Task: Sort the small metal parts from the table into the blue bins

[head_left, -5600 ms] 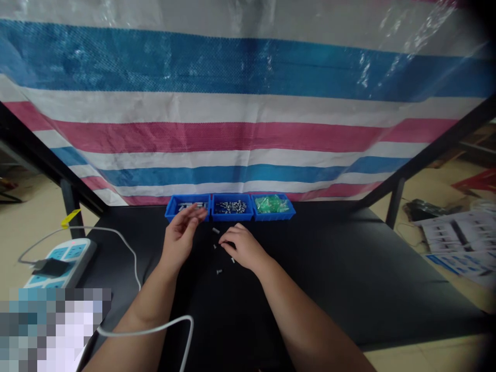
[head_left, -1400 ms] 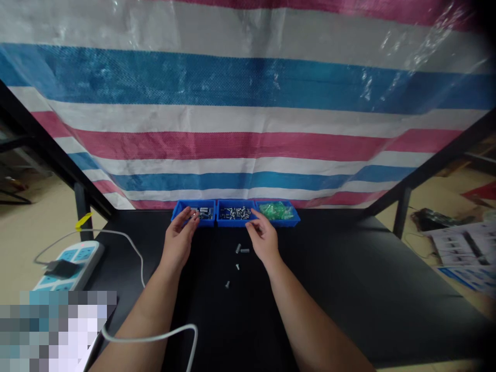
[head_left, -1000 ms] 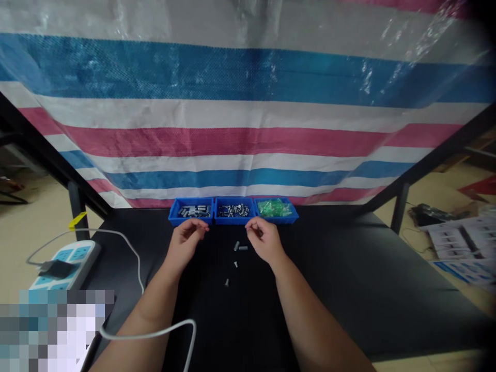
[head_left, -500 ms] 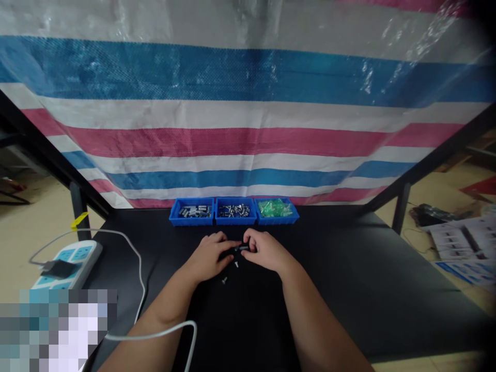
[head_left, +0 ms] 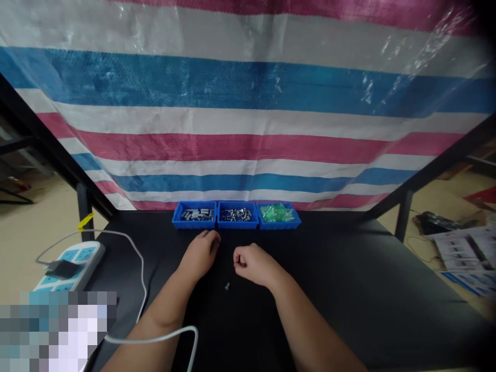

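Curling left hand loosely, right hand closed, anything held hidden, small screw near both

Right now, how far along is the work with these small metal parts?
It looks nearly finished. Done: the left bin holds grey metal pieces, the middle bin silver screws, and the right bin green parts. In hand: the left hand and right hand are curled; I cannot tell if they hold anything. Left: one screw lies loose on the table.
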Tool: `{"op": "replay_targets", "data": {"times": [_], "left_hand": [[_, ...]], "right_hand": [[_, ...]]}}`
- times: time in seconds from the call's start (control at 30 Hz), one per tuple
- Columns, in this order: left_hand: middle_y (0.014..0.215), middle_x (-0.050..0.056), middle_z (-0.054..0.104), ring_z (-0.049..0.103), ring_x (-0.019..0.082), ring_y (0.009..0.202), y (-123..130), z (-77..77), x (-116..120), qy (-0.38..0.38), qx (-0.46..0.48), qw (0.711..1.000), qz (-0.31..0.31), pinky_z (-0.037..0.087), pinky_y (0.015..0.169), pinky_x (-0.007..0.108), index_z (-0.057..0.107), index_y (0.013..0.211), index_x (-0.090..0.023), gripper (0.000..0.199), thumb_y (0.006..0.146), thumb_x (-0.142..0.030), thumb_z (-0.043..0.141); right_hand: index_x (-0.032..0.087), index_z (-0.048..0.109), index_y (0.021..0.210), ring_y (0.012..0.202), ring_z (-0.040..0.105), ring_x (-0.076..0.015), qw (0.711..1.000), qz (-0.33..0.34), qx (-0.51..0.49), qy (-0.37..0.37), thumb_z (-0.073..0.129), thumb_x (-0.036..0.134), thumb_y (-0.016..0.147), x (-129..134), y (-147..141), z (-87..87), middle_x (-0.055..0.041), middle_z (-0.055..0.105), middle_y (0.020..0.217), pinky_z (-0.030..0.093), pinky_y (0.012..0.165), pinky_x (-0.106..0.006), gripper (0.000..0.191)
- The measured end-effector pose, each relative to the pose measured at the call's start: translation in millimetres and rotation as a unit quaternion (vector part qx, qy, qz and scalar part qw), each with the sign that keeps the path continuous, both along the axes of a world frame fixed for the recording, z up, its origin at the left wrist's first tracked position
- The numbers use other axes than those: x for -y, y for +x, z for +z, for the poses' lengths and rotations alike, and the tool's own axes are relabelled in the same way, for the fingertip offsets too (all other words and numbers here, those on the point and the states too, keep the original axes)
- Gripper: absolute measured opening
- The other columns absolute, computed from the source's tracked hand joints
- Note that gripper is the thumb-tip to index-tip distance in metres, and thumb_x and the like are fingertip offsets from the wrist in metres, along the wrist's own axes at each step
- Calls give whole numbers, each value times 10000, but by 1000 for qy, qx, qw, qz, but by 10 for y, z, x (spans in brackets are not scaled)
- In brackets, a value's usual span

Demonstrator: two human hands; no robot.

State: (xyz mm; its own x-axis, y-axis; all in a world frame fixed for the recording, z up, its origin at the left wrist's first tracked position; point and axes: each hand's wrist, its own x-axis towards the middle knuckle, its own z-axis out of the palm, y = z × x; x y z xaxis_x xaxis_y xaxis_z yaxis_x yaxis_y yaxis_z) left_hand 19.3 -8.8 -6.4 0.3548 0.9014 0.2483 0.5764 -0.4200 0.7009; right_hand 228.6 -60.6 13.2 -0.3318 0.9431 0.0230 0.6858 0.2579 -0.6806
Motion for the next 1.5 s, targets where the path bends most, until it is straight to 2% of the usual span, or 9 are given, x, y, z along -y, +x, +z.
{"op": "replay_targets", "data": {"times": [0.1, 0.33, 0.5, 0.73, 0.9, 1.07, 1.17, 1.3, 1.5], "left_hand": [[857, 43, 689, 635, 196, 767, -39, -20, -62, -66, 175, 978, 88, 468, 724, 309, 698, 1016, -216, 216, 822, -311, 710], [749, -10, 650, 596, 95, 636, -82, 42, -199, -209, 513, 814, 177, 470, 649, 234, 686, 873, -138, 468, 587, -435, 907], [798, -16, 671, 629, 83, 714, -142, 69, -220, -96, 542, 818, 169, 503, 741, 214, 709, 885, -157, 321, 698, -366, 867], [1168, 112, 738, 711, 222, 1076, -84, 134, -167, -160, 561, 803, 124, 532, 1005, 379, 728, 1125, -171, 533, 649, -329, 907], [959, 103, 771, 725, 195, 811, -71, 186, -73, -152, 455, 875, 60, 584, 805, 350, 759, 1043, -167, 380, 757, -405, 831], [1024, 91, 754, 691, 222, 984, 34, 148, 35, -24, 206, 976, -66, 530, 916, 368, 789, 1001, -235, 179, 920, -297, 643], [1220, 75, 714, 633, 220, 1167, 163, 60, 72, 10, 105, 981, -164, 481, 1033, 410, 777, 1103, -298, 288, 967, -215, 537], [1438, 17, 614, 473, 234, 1407, 270, -42, 57, 6, 23, 975, -220, 368, 1147, 487, 725, 1215, -373, 388, 977, -170, 493], [1399, 16, 651, 470, 282, 1407, 333, -51, 32, 19, -86, 964, -250, 320, 1109, 537, 685, 1269, -390, 335, 961, -287, 604]], "right_hand": [[217, 704, 819, 500, 479, -97, 994, -34, -101, 35, 629, 152, 794, -56, -15, -19, 59, 556, 555, 344, 529, -223, 103], [196, 677, 825, 532, 459, -111, 909, -198, -362, 51, 648, 389, 846, -320, -12, -203, 27, 531, 629, 358, 482, -224, 197], [212, 674, 913, 529, 433, -89, 834, -207, -508, 65, 667, 383, 846, -376, 4, -214, 33, 529, 688, 373, 501, -234, 184], [278, 463, 1476, 872, 631, -170, 891, -122, -428, 90, 667, 346, 874, -308, -22, -125, -100, 679, 1206, 524, 711, -294, 639], [222, 700, 969, 592, 522, -113, 957, -63, -268, 96, 654, 349, 904, -125, 39, 64, 16, 609, 708, 409, 571, -242, 150], [245, 721, 925, 539, 539, -109, 990, 68, -80, -90, 831, 390, 747, 110, -7, 154, 54, 626, 623, 356, 533, -226, 254], [279, 744, 1032, 579, 590, -124, 981, 112, -27, -155, 859, 362, 705, 202, -123, 133, 49, 676, 681, 377, 552, -228, 357], [242, 750, 848, 618, 593, -134, 978, 118, 23, -170, 805, 280, 755, 280, -269, 160, 32, 677, 668, 369, 566, -238, 114], [224, 719, 750, 654, 568, -128, 979, 112, 83, -150, 784, 272, 768, 327, -339, 203, 19, 667, 719, 322, 568, -237, 82]]}}
